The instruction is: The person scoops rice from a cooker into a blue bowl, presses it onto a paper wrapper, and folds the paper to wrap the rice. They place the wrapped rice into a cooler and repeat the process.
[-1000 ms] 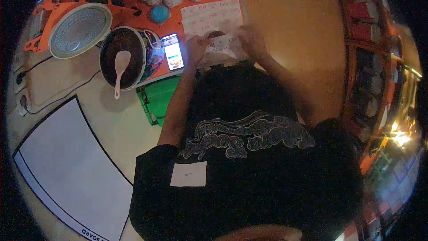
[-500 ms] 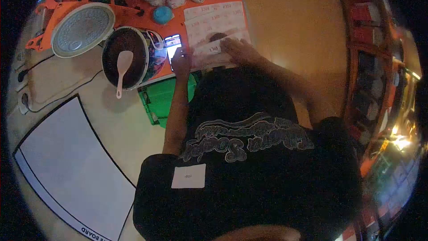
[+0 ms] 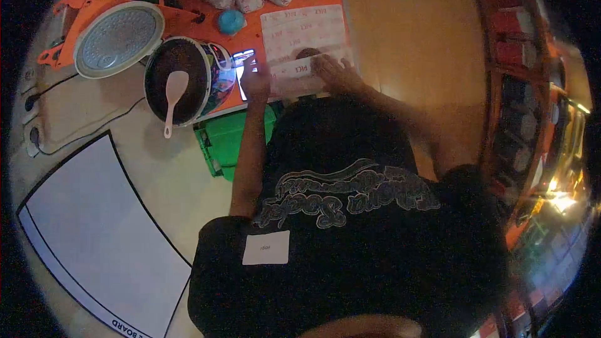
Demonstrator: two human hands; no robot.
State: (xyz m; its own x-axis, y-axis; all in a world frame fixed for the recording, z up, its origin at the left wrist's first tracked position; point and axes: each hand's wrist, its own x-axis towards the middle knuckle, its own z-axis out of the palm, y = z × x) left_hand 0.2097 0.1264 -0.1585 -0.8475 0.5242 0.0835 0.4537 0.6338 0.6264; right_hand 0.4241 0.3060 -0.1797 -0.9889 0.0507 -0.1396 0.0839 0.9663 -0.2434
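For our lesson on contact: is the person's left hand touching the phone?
Cannot tell. The head view, from above, shows the left hand overlapping part of the lit phone; whether it touches or hovers is unclear.

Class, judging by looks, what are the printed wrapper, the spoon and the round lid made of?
Wrapper: likely paper, matte; it looks thin and folded. Spoon: probably plastic, smooth; its pale pink is even throughout. Lid: perhaps metal, dull grey with a textured face; its pale rim could be plastic.
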